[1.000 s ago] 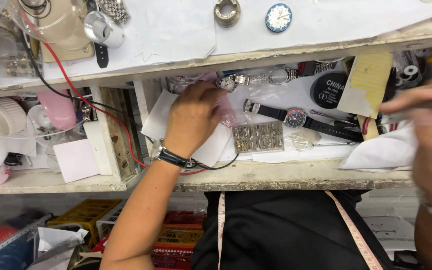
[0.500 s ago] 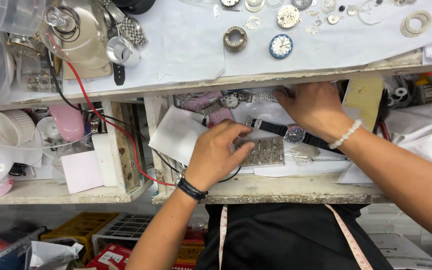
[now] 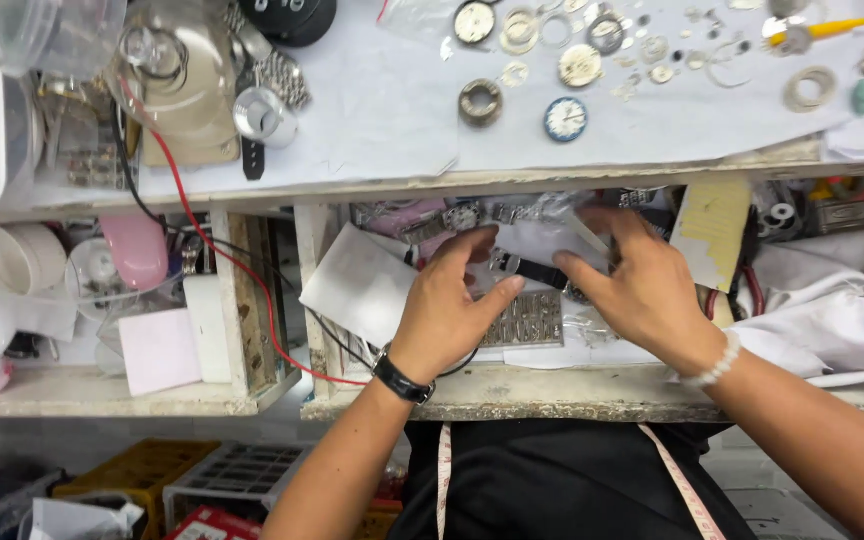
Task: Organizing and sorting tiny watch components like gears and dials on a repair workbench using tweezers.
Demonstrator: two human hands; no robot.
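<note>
Both hands have met over the black-strapped watch (image 3: 537, 270) — fingers apart, its dial hidden beneath them.

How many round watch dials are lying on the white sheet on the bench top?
3 clear ones: a blue dial at centre, a pale dial above it, and a dark-rimmed dial at the top edge. Small rings nearby may hide others.

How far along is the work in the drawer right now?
Done: the drawer is open, and watch parts lie spread on the benchtop paper. In hand: the left hand and right hand meet over a black-strapped watch in the drawer; whether they grip it is hard to tell. Left: the watch is not yet lifted out, and the metal bracelet lies untouched.
</note>
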